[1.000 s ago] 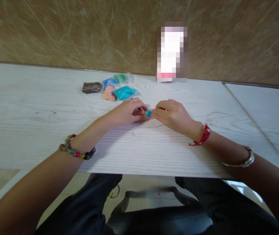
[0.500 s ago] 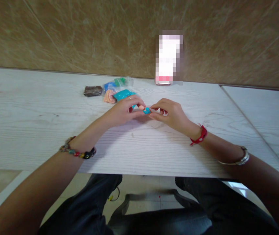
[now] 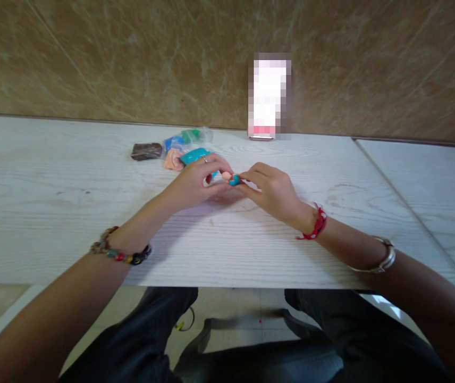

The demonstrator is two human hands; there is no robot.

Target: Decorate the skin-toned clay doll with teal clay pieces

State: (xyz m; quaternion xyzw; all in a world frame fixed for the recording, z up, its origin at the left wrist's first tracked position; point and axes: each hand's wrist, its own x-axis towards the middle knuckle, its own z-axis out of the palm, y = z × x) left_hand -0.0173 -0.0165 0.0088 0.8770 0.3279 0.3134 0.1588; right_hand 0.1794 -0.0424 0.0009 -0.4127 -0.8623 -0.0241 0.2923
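The pinched turquoise clay [image 3: 234, 181] is smoothly finished; the brown block [image 3: 146, 151] is wrapped in glossy plastic; the tabletop [image 3: 219, 250] is wood-grained; the bangle [image 3: 389, 258] is made of shiny metal.

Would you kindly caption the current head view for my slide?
Left hand and right hand pinch a small turquoise-and-peach piece over a white table, near colourful packets.

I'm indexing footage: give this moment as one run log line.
left hand: holding turquoise-and-peach clay piece | right hand: holding its turquoise side | beyond left hand: turquoise packet, brown packet
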